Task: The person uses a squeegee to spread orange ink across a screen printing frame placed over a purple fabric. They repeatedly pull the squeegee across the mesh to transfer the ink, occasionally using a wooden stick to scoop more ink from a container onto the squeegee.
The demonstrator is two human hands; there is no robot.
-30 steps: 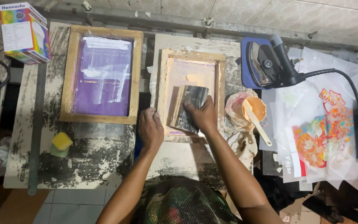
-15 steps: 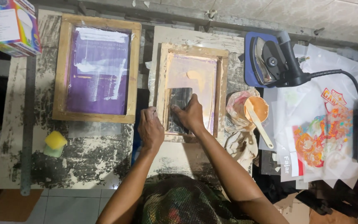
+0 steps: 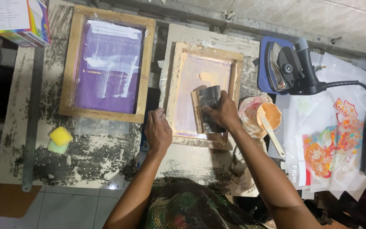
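Note:
A small wooden screen frame (image 3: 177,89) with a pinkish mesh lies on a pale board in the middle of the table. My right hand (image 3: 222,113) grips a dark squeegee (image 3: 207,101) pressed on the mesh, near the frame's lower right. A patch of peach ink (image 3: 208,76) sits on the mesh just above the squeegee. My left hand (image 3: 158,131) presses flat on the frame's lower left corner and holds nothing.
A larger wooden frame (image 3: 69,70) with purple mesh lies to the left. A yellow-green sponge (image 3: 59,139) sits below it, a colourful box (image 3: 22,19) at the far left corner. An ink cup with spatula (image 3: 268,116), an iron (image 3: 284,68) and printed sheets (image 3: 331,152) lie right.
My right hand has drawn the squeegee a little down the mesh toward me. The left hand stays on the frame's corner. The camera view has shifted slightly.

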